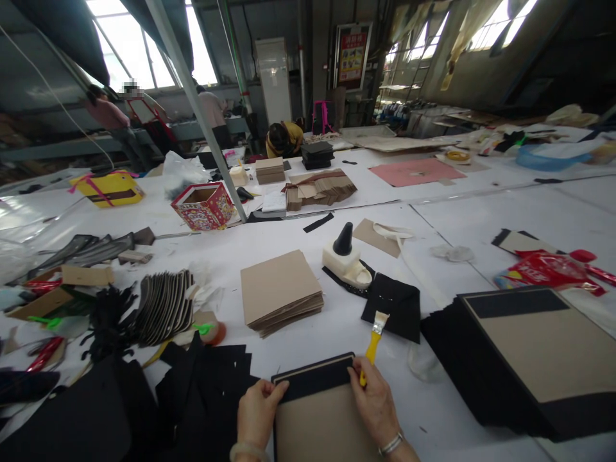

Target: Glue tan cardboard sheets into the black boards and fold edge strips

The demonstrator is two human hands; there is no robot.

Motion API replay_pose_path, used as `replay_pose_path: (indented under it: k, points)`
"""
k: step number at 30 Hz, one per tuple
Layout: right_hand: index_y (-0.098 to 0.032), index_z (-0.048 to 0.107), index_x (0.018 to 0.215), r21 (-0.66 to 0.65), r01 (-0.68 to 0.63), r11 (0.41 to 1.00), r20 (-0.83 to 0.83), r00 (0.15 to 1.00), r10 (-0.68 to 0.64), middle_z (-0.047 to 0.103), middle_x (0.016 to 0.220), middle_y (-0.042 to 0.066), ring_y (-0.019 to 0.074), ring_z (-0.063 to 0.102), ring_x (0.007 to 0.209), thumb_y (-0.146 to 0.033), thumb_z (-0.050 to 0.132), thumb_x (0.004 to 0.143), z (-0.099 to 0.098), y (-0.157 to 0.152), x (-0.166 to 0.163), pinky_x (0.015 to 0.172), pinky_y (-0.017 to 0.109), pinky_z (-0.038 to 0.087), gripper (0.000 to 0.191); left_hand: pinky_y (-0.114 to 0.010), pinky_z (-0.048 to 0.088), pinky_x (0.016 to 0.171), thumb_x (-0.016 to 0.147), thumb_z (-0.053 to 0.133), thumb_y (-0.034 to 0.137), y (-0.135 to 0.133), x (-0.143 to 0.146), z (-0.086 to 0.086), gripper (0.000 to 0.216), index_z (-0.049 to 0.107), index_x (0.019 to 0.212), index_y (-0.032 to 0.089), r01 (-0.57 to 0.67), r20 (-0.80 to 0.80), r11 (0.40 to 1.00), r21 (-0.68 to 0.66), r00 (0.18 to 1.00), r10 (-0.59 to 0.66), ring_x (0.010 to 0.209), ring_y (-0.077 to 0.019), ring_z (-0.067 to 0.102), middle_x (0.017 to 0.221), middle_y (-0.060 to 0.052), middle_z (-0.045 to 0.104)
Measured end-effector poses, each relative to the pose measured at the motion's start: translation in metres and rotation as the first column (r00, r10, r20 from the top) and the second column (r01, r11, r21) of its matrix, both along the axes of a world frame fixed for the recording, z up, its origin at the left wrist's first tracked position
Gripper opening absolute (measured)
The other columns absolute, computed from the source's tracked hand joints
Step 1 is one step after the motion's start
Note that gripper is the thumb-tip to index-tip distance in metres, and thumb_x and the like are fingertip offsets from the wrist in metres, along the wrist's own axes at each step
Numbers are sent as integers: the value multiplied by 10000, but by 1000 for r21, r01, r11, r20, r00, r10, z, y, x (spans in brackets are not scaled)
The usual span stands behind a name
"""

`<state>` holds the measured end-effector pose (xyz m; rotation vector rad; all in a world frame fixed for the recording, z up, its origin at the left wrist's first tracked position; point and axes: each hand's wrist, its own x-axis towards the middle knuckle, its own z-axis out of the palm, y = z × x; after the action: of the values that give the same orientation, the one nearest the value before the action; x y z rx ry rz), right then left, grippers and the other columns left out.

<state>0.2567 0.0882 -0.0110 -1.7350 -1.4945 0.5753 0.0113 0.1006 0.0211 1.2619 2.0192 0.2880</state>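
My left hand [258, 409] pinches the left edge of a grey-brown cardboard panel [325, 423] with a black strip folded over its top. At the panel's top right corner, my right hand [378, 404] presses thumb and finger on the strip. That same hand also holds a paintbrush [371, 350] with a yellow handle, bristles pointing away from me. Beyond the brush lies a black fabric piece [397, 305], beside a cream glue pot [339, 256] with a black cone on top. A stack of cardboard sheets [282, 285] lies ahead of my left hand.
Black sheets [206, 391] lie at left, near a row of curved dark strips [162, 307]. At right rests a pile of black-edged panels [522, 346], with a red packet [534, 269] behind. A slanted metal pole [202, 115] rises beside a patterned red box [202, 205]. People work farther back.
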Motion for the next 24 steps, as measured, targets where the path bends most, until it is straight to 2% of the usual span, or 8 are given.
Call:
replay_pose_path:
  k: [15,24]
  points:
    - [-218,524,844,0,43,999,4,999,-43,612,781,47,206,600,713,-351,414,913,1,2,-5,646,323,504,186,-313,356,659,719,445,633,0,-2,-5,441,491,541,233,26,27,1000,-1,999,-26,619,-185,513,538,31,531]
    - [-221,562,829,29,62,998,10,998,-63,618,740,49,216,608,681,-444,406,908,-5,1,-4,628,331,520,283,-309,376,647,739,441,601,-1,2,-1,415,481,547,236,15,18,999,35,1000,-15,611,-183,523,538,28,538]
